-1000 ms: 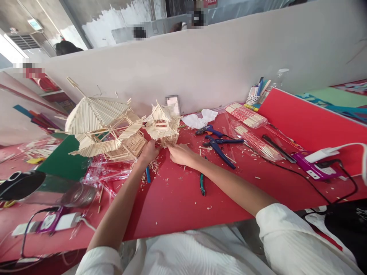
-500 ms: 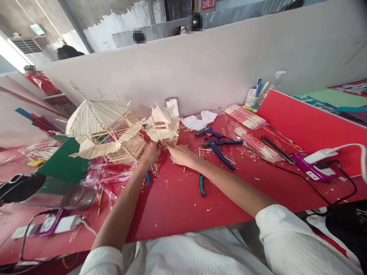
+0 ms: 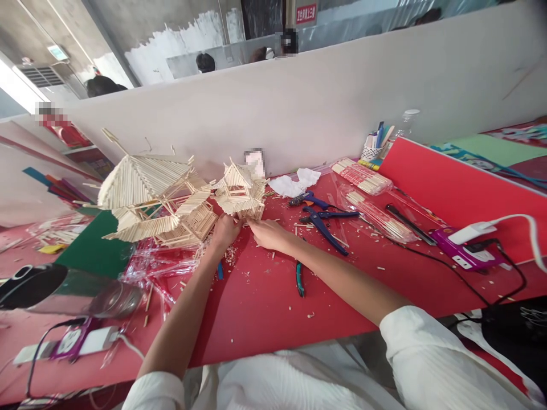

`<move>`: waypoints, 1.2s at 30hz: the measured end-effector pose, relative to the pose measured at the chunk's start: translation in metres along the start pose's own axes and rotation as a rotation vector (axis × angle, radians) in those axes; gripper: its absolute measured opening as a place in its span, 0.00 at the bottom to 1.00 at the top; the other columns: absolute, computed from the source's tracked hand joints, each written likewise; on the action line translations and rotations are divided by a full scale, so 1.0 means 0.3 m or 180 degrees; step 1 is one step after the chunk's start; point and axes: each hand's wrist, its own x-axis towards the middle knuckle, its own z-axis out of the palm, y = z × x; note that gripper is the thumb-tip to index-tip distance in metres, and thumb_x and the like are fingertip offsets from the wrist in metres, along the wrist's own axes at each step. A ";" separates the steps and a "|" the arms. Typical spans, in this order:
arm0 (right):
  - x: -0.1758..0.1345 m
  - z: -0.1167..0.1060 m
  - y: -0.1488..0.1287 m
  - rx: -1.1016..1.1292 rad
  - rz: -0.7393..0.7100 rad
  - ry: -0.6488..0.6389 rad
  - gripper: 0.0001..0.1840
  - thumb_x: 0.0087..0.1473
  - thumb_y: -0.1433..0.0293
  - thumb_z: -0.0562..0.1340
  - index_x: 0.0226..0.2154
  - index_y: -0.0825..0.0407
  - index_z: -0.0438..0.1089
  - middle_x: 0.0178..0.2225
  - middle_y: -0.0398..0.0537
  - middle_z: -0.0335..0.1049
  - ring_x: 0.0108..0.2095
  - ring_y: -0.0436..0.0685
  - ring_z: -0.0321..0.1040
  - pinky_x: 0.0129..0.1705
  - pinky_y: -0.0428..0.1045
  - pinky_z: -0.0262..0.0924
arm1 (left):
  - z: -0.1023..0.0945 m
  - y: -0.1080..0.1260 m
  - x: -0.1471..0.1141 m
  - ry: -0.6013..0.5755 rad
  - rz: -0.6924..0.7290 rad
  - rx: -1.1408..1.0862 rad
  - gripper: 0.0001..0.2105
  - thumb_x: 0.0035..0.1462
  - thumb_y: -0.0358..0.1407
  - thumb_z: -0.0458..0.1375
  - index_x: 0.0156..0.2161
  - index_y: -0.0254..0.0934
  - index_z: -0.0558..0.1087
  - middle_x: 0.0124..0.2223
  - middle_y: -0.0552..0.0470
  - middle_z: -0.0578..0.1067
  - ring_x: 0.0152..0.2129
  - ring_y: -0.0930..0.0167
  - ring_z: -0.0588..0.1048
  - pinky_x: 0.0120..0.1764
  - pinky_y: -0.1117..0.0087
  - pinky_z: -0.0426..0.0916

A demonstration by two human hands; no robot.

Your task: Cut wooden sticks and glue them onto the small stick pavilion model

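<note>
A small wooden-stick pavilion model (image 3: 240,191) with a peaked roof stands before the white partition. At its near lower edge, my left hand (image 3: 225,232) is closed, fingertips against the base on the left. From the right, my right hand (image 3: 268,234) meets the same base, its fingers bent and pressed together. The fingertips are partly hidden, so any small stick between them cannot be made out. Beside my left hand rises a larger stick pavilion model (image 3: 145,188), with a broad roof and a lower tier.
Right of my hands lie a blue cutter (image 3: 325,228), a glue gun (image 3: 314,199), green-handled pliers (image 3: 300,279) and packs of sticks (image 3: 363,176). A purple power strip (image 3: 465,250) sits far right. At left are a clear bottle (image 3: 94,290) and crumpled plastic wrap (image 3: 158,262).
The view has tilted slightly, shifting the whole scene a little. Both hands stay at the small pavilion's base, with only a slight change in the right fingers.
</note>
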 end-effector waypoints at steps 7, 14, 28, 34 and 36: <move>-0.004 -0.003 -0.001 -0.0022 0.0048 0.0002 0.31 0.60 0.77 0.52 0.65 0.63 0.53 0.54 0.67 0.72 0.47 0.66 0.75 0.44 0.55 0.70 | 0.001 -0.001 0.003 -0.0011 0.0119 0.0071 0.16 0.64 0.43 0.56 0.46 0.32 0.78 0.41 0.37 0.80 0.40 0.60 0.79 0.41 0.67 0.69; -0.004 0.000 0.001 -0.0031 -0.0004 0.0006 0.34 0.60 0.78 0.52 0.68 0.62 0.49 0.57 0.70 0.68 0.49 0.67 0.75 0.44 0.56 0.70 | 0.001 -0.001 0.005 -0.0002 0.0133 -0.0015 0.14 0.63 0.41 0.56 0.45 0.33 0.78 0.42 0.38 0.81 0.41 0.61 0.80 0.42 0.69 0.69; -0.004 -0.009 -0.011 -0.0029 0.0019 -0.0057 0.34 0.61 0.78 0.53 0.68 0.63 0.48 0.55 0.70 0.70 0.49 0.66 0.75 0.45 0.55 0.69 | 0.004 0.002 0.003 -0.0015 0.0154 -0.0028 0.13 0.62 0.39 0.57 0.46 0.34 0.76 0.44 0.37 0.80 0.43 0.61 0.79 0.43 0.68 0.70; -0.005 -0.010 -0.012 -0.0077 0.0025 0.0045 0.35 0.60 0.79 0.53 0.68 0.61 0.48 0.58 0.69 0.68 0.49 0.66 0.75 0.45 0.55 0.70 | 0.006 0.000 0.003 0.0013 0.0211 -0.0066 0.11 0.62 0.38 0.56 0.44 0.34 0.76 0.42 0.38 0.81 0.42 0.61 0.80 0.41 0.69 0.69; -0.005 -0.012 -0.010 -0.0063 0.0006 0.0029 0.35 0.60 0.79 0.54 0.69 0.60 0.47 0.59 0.69 0.67 0.49 0.66 0.75 0.45 0.55 0.70 | 0.006 0.001 0.003 -0.0002 0.0200 -0.0068 0.11 0.62 0.38 0.55 0.43 0.34 0.76 0.43 0.38 0.81 0.42 0.61 0.80 0.41 0.69 0.69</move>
